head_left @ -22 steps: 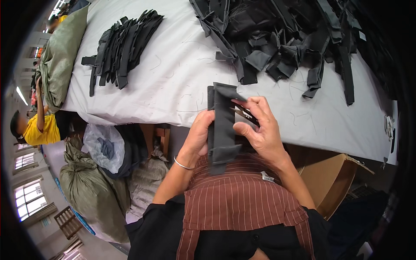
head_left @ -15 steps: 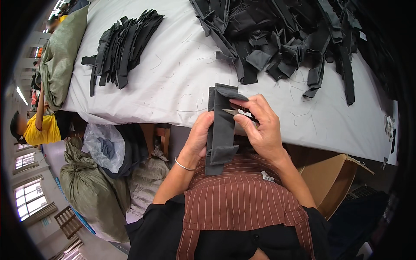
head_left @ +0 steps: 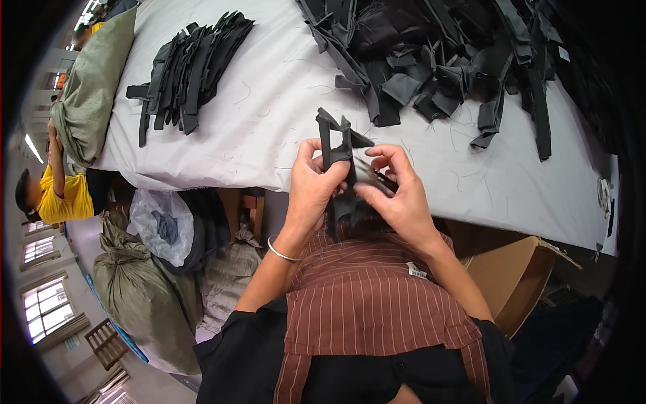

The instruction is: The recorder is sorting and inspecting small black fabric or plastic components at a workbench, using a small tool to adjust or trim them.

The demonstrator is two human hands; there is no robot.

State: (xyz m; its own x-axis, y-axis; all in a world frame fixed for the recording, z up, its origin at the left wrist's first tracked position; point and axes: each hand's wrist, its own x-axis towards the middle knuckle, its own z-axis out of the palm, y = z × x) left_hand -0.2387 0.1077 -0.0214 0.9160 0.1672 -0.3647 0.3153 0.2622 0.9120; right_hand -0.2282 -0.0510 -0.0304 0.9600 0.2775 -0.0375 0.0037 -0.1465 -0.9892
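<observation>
My left hand (head_left: 315, 185), with a bangle at its wrist, pinches a dark grey fabric strip (head_left: 342, 149) in front of my apron. The strip is turned partly edge-on, its upper end folded and standing apart. Thread snips (head_left: 383, 179) with a dark handle sit in the closed fingers of my right hand (head_left: 398, 202). Their blades are blurred and point at the strip's right side; I cannot tell whether they touch it. Beyond my hands, at the table's back right, lies a loose heap of similar dark strips (head_left: 404, 87). A neater stack of strips (head_left: 192, 74) lies to the left.
A white cloth (head_left: 269, 101) with loose threads covers the table. A stuffed green sack (head_left: 101, 87) leans at its left end, near a person in yellow (head_left: 67, 195). Below stand a clear plastic bag (head_left: 161, 225) and a tied sack (head_left: 145, 303). A cardboard box (head_left: 518, 276) is at the right.
My left hand has moved up and its thumb now lies over the fabric strip. The strip has turned from flat to edge-on. My right hand still holds the snips, slightly lower.
</observation>
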